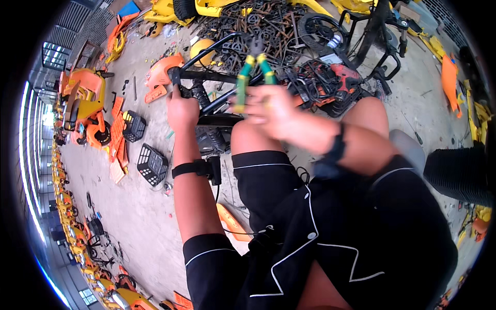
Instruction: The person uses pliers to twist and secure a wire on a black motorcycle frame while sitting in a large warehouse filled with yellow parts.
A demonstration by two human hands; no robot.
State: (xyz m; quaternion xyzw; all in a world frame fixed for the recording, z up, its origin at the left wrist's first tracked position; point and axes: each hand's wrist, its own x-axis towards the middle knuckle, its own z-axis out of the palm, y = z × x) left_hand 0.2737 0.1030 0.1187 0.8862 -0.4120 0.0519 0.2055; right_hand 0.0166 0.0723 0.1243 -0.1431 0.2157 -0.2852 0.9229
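My left hand is closed round an end of a black metal vehicle frame, left of my knees. In my right hand, slightly blurred, is a pair of pliers with green and yellow handles. Their handles are spread and the grey jaws point away from me, above the frame's tubes. A black coil spring shock absorber sits within the frame beside my left hand. Whether the pliers' jaws touch anything cannot be made out.
A large heap of rusty metal parts lies beyond the frame. Black cables and a red power tool are to the right. Black plastic baskets and an orange panel lie left. Orange-yellow scooters stand farther left.
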